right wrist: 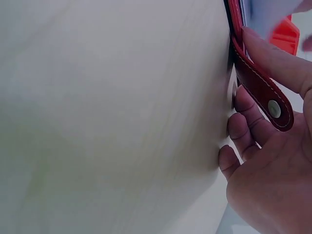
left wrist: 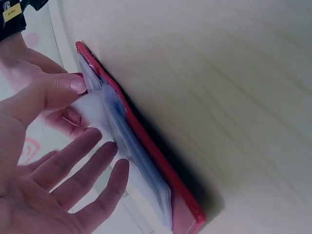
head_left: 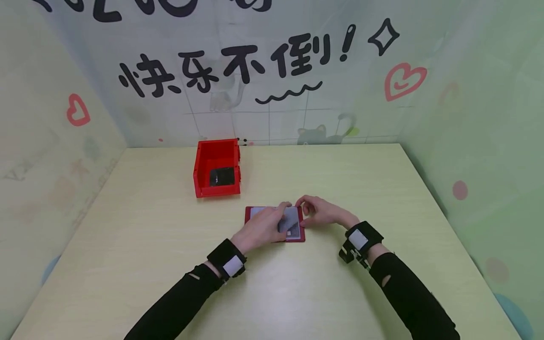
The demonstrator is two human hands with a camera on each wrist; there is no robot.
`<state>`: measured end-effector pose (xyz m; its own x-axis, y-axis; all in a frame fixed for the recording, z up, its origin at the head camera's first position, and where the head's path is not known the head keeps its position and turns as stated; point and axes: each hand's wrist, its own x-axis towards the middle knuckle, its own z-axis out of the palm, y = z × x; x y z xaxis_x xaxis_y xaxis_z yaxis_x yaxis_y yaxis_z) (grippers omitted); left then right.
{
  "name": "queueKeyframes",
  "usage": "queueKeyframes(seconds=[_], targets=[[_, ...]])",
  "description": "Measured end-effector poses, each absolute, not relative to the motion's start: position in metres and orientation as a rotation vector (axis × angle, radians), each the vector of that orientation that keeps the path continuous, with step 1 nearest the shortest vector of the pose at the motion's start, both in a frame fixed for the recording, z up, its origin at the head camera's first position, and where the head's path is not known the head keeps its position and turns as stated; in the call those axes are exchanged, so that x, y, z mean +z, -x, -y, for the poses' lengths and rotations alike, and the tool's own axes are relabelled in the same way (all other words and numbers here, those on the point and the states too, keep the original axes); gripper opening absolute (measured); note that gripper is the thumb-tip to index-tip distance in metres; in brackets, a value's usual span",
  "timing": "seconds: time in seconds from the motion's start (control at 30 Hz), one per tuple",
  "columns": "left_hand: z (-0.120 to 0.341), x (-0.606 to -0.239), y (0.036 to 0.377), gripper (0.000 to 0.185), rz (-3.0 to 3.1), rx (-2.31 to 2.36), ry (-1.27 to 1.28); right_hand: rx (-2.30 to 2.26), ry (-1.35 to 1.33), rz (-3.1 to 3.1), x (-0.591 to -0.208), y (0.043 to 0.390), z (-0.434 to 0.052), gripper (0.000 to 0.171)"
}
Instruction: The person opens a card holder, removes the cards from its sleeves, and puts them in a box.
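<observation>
A red card holder (head_left: 302, 231) with clear plastic sleeves (head_left: 292, 218) lies open on the table. My left hand (head_left: 263, 225) spreads over the sleeves, thumb apart from the loosely bent fingers. In the left wrist view, a sleeve (left wrist: 92, 108) bulges up between that thumb and the fingertips (left wrist: 92, 137). At the card holder's right edge, my right hand (head_left: 320, 210) grips the border, its thumb (right wrist: 261, 48) on the cover. A red strap with a metal snap (right wrist: 274, 108) sticks out between this thumb and the curled fingers. Part of the right index finger is hidden behind the cover.
A red open bin (head_left: 216, 153) stands at the back left of the table, with a flat black item (head_left: 222, 176) inside. Printed cloth walls (head_left: 361, 123) rise at the back and both sides. Both wrists wear black bands.
</observation>
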<state>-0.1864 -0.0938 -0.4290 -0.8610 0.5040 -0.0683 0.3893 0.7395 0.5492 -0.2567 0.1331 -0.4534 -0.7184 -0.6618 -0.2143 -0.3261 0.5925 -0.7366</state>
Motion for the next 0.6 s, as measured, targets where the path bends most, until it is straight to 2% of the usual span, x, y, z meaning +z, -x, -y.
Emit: queueKeyframes(seconds=[0.1,0.43,0.6], targets=[[0.098,-0.427,0.187,0.073,-2.760,0.922,-0.651,-0.942,0.795,-2.363,-0.455,0.257,-0.132,0.048],[0.121,-0.431,0.189,0.037,-2.952,0.824,-0.390,-0.896,0.745,-2.383,-0.454,0.258,-0.128,0.046],[0.123,-0.435,0.188,0.033,-2.992,0.705,-0.467,-0.827,0.753,-2.438,-0.452,0.256,-0.123,0.050]])
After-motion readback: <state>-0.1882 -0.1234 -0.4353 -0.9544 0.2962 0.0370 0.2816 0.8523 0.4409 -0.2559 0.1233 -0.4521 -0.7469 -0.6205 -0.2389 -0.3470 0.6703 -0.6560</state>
